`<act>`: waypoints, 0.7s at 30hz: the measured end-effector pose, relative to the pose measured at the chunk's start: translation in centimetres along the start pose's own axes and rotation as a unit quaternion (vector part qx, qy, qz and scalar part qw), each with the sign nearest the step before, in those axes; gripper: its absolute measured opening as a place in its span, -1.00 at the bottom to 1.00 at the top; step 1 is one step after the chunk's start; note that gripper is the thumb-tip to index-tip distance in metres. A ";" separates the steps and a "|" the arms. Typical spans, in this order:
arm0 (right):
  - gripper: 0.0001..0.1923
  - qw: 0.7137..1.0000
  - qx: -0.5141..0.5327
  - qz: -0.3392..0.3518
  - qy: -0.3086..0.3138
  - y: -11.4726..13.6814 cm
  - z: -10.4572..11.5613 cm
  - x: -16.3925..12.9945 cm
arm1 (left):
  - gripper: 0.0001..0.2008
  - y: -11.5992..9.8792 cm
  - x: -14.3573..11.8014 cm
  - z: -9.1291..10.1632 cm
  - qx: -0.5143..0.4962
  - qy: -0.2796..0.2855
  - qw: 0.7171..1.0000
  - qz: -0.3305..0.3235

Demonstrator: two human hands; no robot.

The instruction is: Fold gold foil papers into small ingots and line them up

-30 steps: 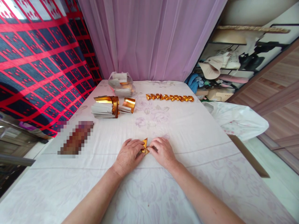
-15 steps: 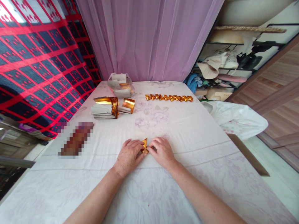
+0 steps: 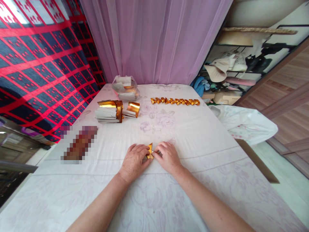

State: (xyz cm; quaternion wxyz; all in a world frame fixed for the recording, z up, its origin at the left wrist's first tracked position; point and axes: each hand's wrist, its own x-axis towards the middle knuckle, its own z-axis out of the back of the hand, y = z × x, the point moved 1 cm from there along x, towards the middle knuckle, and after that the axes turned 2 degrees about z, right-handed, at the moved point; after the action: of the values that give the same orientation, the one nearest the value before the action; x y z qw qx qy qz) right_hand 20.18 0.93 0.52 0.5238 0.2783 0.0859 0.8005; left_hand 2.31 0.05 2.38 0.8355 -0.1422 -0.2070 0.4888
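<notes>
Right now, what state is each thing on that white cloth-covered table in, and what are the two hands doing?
Small folded gold paper piece: pinched between both hands, partly hidden.
Left hand: fingers closed on the piece, resting on the cloth.
Right hand: fingers closed on the piece.
Row of folded gold pieces: lined up, lying flat.
Stack of white-and-gold paper sheets: piled, top sheets curling.
Clear plastic bag: open, holding paper.

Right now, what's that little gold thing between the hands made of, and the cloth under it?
The folded gold piece looks like metallic foil-faced paper: shiny, sharply creased, an orange-gold glint. The cloth looks like thin white woven fabric, matte with faint pale purple flowers; its fibre cannot be told.
</notes>
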 end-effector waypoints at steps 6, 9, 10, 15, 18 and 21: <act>-0.88 1.000 -0.003 0.001 0.004 0.0 0.0 0.0 | -0.93 -0.5 0.1 0.0 0.007 -0.011 1.000 0.009; -0.88 1.000 -0.005 0.003 0.001 -0.1 0.0 0.0 | -0.92 -0.6 0.1 -0.1 0.010 -0.018 1.000 0.013; -0.88 1.000 -0.005 0.003 0.001 -0.1 -0.1 0.0 | -0.92 -0.6 0.1 -0.1 0.010 -0.019 1.000 0.015; -0.88 1.000 0.001 0.003 0.002 -0.1 0.0 0.0 | -0.91 -0.6 0.1 -0.3 0.008 -0.017 0.999 0.027; -0.87 1.000 0.005 0.002 0.008 -0.2 0.0 0.0 | -0.91 -0.6 0.1 -0.4 0.007 -0.020 0.999 0.030; -0.85 1.000 0.003 0.004 0.013 -0.2 0.1 0.0 | -0.94 -0.7 0.1 -0.3 0.003 -0.021 0.999 0.031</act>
State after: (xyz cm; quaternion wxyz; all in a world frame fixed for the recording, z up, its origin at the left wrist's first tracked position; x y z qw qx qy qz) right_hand 20.41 1.03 0.56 0.5185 0.2699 0.0937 0.8059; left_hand 3.00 -0.18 2.43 0.8159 -0.1352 -0.2186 0.5179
